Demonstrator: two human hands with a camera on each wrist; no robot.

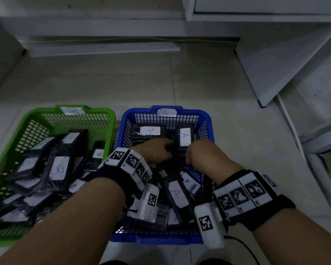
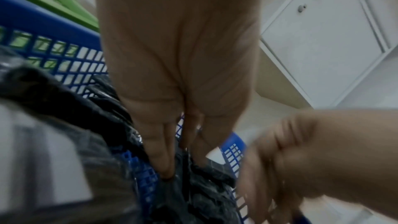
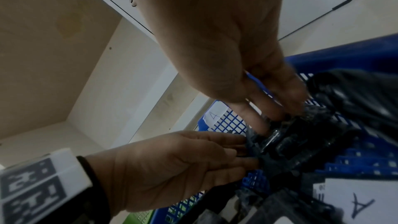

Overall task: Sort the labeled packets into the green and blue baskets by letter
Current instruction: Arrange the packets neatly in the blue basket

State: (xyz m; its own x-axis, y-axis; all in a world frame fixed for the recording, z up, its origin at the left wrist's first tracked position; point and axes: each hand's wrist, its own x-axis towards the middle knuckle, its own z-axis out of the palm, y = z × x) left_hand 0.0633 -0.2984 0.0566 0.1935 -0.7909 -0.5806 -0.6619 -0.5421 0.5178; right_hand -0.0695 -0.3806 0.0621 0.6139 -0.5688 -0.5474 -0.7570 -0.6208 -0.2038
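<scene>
Packets (image 1: 177, 196) in black wrapping with white letter labels are seen from the head view already divided: those marked B lie piled in the green basket (image 1: 34, 119), and those marked A lie in the blue basket (image 1: 203, 115), which stands just to the right of the green one on the floor. No loose packets are seen outside the baskets, so the sorting is judged to be nearly done, with only tidying or a last placement left. Both hands are reached into the middle of the blue basket; the left hand (image 1: 157, 152) and the right hand (image 1: 199, 152) are held close together over one dark packet (image 1: 175, 150), its label hidden.

From the left wrist, the left hand (image 2: 178, 74) is pointed downward, and its fingertips (image 2: 163, 166) are pressed into crinkled black wrapping against the blue basket's mesh floor. The grip appears narrow and pinched on the wrapping. The right hand (image 2: 301, 159) is blurred beside it.

From the right wrist, the right hand (image 3: 226, 48) is angled down toward the blue basket's far wall, its fingers (image 3: 269, 108) closed narrowly on the same dark packet (image 3: 286, 139). The left hand (image 3: 172, 168) is laid alongside, fingers extended to the packet's edge.
</scene>
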